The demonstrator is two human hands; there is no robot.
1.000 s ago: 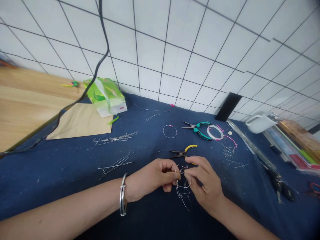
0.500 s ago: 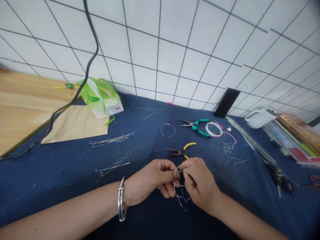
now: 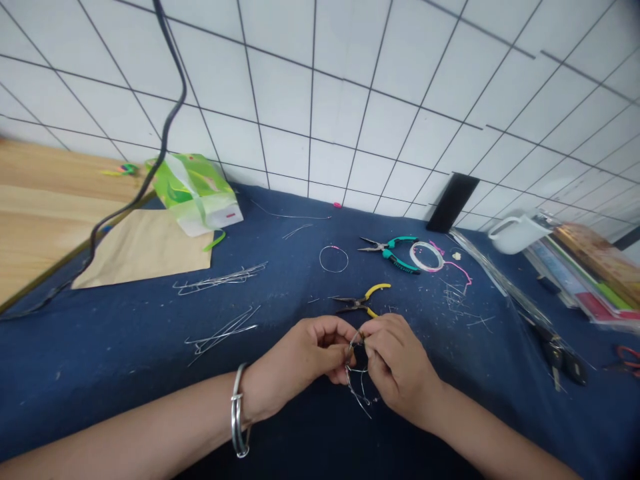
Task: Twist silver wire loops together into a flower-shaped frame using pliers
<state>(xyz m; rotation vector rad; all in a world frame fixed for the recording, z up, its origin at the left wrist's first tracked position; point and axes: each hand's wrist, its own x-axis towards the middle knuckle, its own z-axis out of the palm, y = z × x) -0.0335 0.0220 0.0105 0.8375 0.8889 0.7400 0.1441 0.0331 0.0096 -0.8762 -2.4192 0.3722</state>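
Between my two hands is a small piece of bent silvery wire (image 3: 356,383), shaped in loops with loose ends hanging down. My left hand (image 3: 313,353), with a silver bangle on the wrist, pinches it from the left. From the other side my right hand (image 3: 399,363) closes its thumb and fingers on the wire's upper part. The fingertips hide some of the wire. Just beyond the hands lie yellow-handled pliers (image 3: 356,304), jaws pointing left. Farther back a thin wire ring (image 3: 334,259) with a pink bit rests on the cloth.
Teal-handled pliers (image 3: 393,251) lie beside a white round dish (image 3: 414,261). Bundles of bent wires (image 3: 223,279) are at left, near a brown paper sheet (image 3: 145,250) and a green packet (image 3: 193,190). At right stand a white mug (image 3: 520,235) and stacked books (image 3: 595,280).
The view has shifted slightly, so the table things sit a little farther left. Both hands keep hold of the wire piece, and the left fingers have curled in slightly.
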